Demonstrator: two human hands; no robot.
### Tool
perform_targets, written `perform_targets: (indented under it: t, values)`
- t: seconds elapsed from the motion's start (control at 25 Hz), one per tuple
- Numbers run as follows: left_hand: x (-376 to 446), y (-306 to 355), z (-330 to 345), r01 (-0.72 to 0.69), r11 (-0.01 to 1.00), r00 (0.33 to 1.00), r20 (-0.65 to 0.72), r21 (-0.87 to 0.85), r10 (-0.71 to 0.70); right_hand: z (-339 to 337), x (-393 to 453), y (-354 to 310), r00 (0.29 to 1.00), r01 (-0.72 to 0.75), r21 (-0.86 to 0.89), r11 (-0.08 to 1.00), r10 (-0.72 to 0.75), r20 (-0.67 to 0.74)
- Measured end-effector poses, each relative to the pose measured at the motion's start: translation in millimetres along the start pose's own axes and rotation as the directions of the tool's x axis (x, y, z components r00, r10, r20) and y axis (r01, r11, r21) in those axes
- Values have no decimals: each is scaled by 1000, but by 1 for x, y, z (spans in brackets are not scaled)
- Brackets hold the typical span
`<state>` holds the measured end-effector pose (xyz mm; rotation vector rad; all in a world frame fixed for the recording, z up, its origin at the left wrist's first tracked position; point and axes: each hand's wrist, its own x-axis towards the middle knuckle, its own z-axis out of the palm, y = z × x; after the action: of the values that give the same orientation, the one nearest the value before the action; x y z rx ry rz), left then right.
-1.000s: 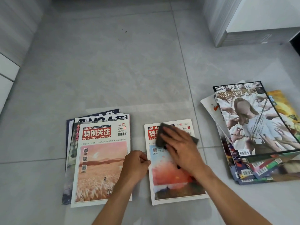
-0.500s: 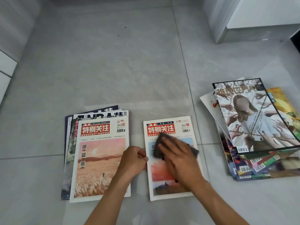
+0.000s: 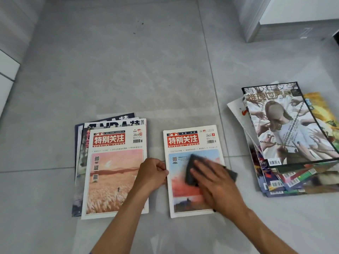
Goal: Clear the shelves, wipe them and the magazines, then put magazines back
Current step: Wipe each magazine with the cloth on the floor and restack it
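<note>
Right hand [image 3: 216, 182] is pressing flat, fingers straight, on the dark grey folded cloth [image 3: 192, 173] over the red-titled sunset-cover magazine [image 3: 190, 143] beneath it; left hand [image 3: 153, 173], fingers curled, is pinning its spine edge — keeping strokes light, away from that anchor, probably avoids creasing.

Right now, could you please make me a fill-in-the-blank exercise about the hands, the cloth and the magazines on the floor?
1. The right hand presses a dark ____ onto the middle magazine.
2. The left hand touches that magazine's ____ edge.
3. The middle magazine's issue year reads ____.
4. The untidy pile lies to the ____ of the middle magazine.

Missing words: cloth; left; 2021; right
</note>
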<state>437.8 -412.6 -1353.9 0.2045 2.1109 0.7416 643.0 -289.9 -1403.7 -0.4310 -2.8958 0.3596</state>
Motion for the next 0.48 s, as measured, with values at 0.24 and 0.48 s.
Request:
perform_targets:
  t: [0.24,0.48]
  values:
    - [-2,3,1,-19,999,999,-28,33,20,26,0,-88,934,-342,17,940,342,-104]
    - [-2,2,1,5,1000,1000,-11,6,-4,8,-50,-45,984,-177,17,984,177,-15]
